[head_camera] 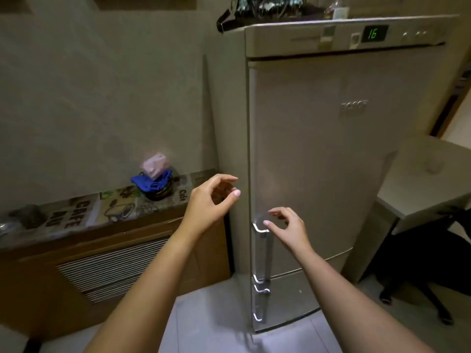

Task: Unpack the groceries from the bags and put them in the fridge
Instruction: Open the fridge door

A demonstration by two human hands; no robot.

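A tall silver fridge (321,149) stands in front of me with both doors closed. Its upper door handle (262,253) runs down the left edge, and a shorter lower handle (260,305) sits below it. My right hand (288,229) hovers at the top of the upper handle, fingers curled and apart, holding nothing. My left hand (211,200) is raised beside the fridge's left edge, also empty with fingers apart. No grocery bags are in sight.
A low wooden cabinet (102,263) with a printed cloth top stands on the left, carrying a blue item and a pink box (154,164). A white table (428,174) and a dark chair (428,263) are on the right. Dark items (260,11) lie on the fridge's top.
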